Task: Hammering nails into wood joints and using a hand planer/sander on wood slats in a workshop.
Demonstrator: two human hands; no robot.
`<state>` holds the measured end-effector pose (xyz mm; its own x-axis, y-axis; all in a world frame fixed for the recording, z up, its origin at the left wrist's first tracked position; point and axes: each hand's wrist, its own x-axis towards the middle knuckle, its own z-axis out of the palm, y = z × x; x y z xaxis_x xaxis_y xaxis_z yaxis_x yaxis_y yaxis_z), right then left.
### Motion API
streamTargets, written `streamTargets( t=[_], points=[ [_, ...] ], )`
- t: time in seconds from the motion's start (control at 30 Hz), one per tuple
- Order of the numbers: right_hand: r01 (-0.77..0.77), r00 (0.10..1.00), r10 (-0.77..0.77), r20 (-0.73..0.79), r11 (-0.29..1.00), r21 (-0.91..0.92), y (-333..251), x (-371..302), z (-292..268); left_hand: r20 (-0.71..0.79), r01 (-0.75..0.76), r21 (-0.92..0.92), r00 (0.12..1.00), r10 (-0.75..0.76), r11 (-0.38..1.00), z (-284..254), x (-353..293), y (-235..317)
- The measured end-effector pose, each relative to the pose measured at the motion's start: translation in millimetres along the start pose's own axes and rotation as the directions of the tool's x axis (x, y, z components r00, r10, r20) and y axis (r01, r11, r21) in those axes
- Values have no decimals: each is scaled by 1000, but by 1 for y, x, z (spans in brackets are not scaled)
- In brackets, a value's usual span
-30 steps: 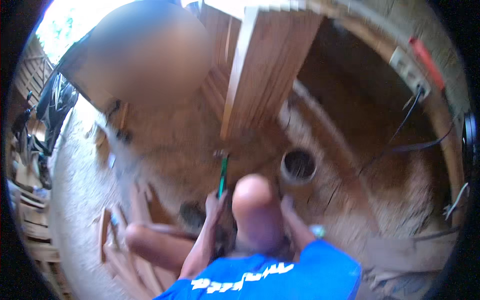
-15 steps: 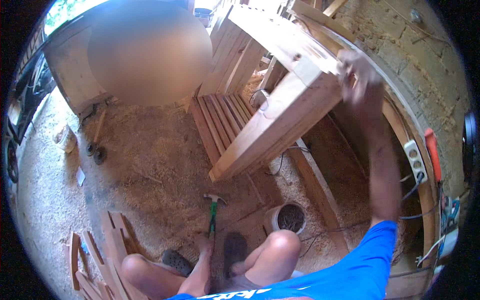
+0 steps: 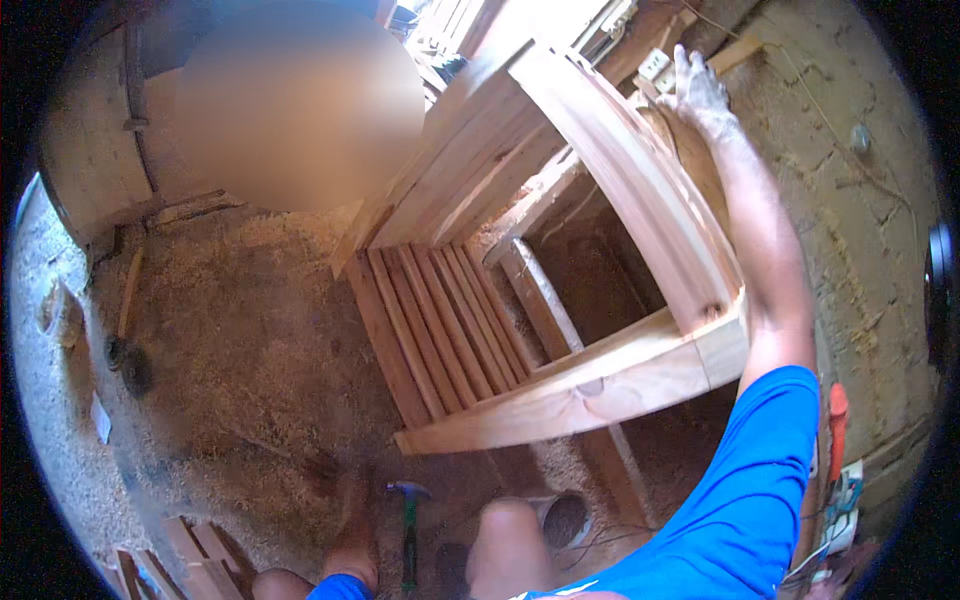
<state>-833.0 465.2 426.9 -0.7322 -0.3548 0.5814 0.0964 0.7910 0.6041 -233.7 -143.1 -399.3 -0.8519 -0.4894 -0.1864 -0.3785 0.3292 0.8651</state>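
A wooden frame (image 3: 560, 400) with a slatted panel (image 3: 440, 330) stands tilted before me, its thick pale beams meeting at a corner on the right. My right hand (image 3: 697, 88) reaches past its far right beam, fingers stretched and apart, beside a small white block (image 3: 655, 66) that resembles a socket. Whether the fingertips touch the block is unclear. Low at the left, my left hand (image 3: 352, 485) is dark and blurred near the floor, its fingers not readable. A hammer (image 3: 410, 530) with a green handle lies just to the right of that hand.
A bucket (image 3: 566, 520) stands beyond my knee. Wooden strips (image 3: 200, 555) lie at lower left. On the right are an orange-handled tool (image 3: 838, 425) and cables. At left, a stick (image 3: 130, 290) lies on the sawdust-covered floor. A blurred patch hides part of the far side.
My right hand has left the frame's corner and moved farther out, its fingers now spread. My left hand has shifted left, away from the hammer. The whole view has shifted and turned.
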Motion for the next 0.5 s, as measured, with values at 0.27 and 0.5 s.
streamTargets(
  t=[0.27, 0.5],
  points=[
    [-61, 995, 67, -69, 995, 83, -16, 43, 62, -112, -36, -152, 994, 19, 988, 33, 14, -22],
    [13, 974, 20, -227, 990, 144, 9, -5, 28, -187, -129, -260, 979, 81, 957, 58, 41, -16]
  ],
)
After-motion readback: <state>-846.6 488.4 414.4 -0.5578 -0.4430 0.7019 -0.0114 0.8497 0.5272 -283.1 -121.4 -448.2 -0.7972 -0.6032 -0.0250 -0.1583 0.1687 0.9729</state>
